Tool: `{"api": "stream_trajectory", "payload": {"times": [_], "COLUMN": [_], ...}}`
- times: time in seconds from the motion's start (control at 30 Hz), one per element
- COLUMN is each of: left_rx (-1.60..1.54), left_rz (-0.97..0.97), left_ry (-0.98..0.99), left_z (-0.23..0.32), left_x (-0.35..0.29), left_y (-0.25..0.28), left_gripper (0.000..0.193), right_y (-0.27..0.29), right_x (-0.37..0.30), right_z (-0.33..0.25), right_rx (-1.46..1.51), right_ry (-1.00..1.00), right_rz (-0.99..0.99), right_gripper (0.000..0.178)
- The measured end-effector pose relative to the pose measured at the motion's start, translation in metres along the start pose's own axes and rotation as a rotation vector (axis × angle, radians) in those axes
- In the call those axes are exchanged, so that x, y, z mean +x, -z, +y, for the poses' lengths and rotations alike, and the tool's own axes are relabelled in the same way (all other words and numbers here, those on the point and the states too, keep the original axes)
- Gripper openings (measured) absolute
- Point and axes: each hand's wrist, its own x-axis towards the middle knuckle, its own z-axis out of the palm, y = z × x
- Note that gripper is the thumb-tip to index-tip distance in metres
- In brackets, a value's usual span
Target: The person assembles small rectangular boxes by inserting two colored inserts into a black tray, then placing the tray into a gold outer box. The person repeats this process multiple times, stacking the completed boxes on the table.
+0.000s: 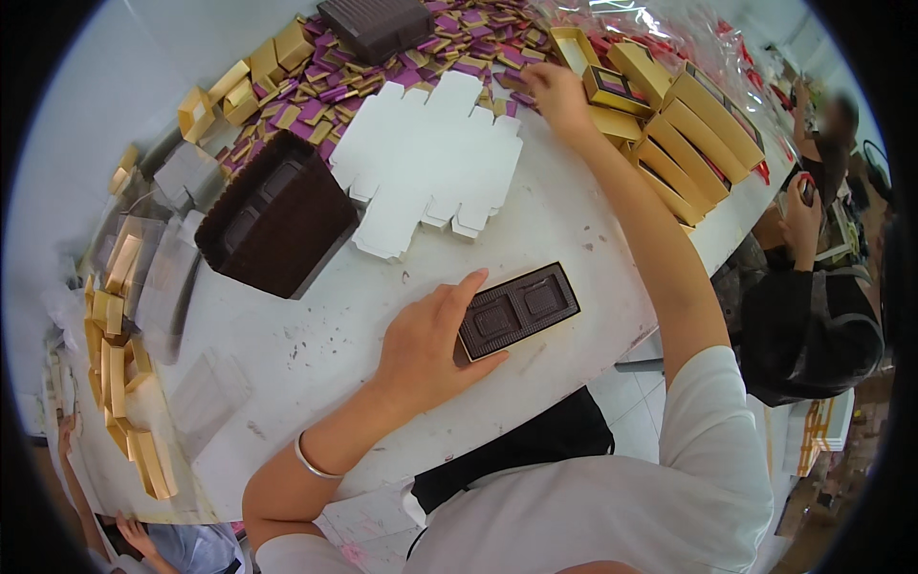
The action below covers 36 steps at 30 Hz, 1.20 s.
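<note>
Head-worn fisheye, downward over table (pixel 574 220)

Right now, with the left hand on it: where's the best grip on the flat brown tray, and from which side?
Probably across the short width of the brown tray, near its free right end, coming from above. It lies flat on the white table, long and narrow, so its two long edges are exposed. The left hand already covers the left end, and the right hand is away at the wrapped pieces.
</note>
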Motion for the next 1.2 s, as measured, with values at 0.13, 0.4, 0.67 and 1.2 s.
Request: {"api": "stream_trajectory", "payload": {"times": [0.13,0.4,0.67,1.2], "left_rx": [-0.017,-0.009,0.037,0.074], "left_rz": [0.027,0.008,0.043,0.068], "left_ry": [-0.016,0.038,-0.047,-0.066], "left_z": [-0.002,0.001,0.001,-0.001], "left_x": [0.0,-0.001,0.0,0.0], "left_y": [-0.003,-0.005,-0.005,-0.01], "left_gripper": [0.083,0.085,0.082,0.082], "right_y": [0.05,0.105,0.116,0.104], "right_x": [-0.037,-0.123,-0.178,-0.199], "right_z": [-0.046,-0.121,-0.122,-0.105], "right_rx": [0.823,0.701,0.527,0.162], "right_ry": [-0.449,-0.367,-0.255,0.888], "right_rz": [-0.312,-0.707,-0.713,-0.448], "right_gripper": [0.023,0.017,0.022,0.032]}}
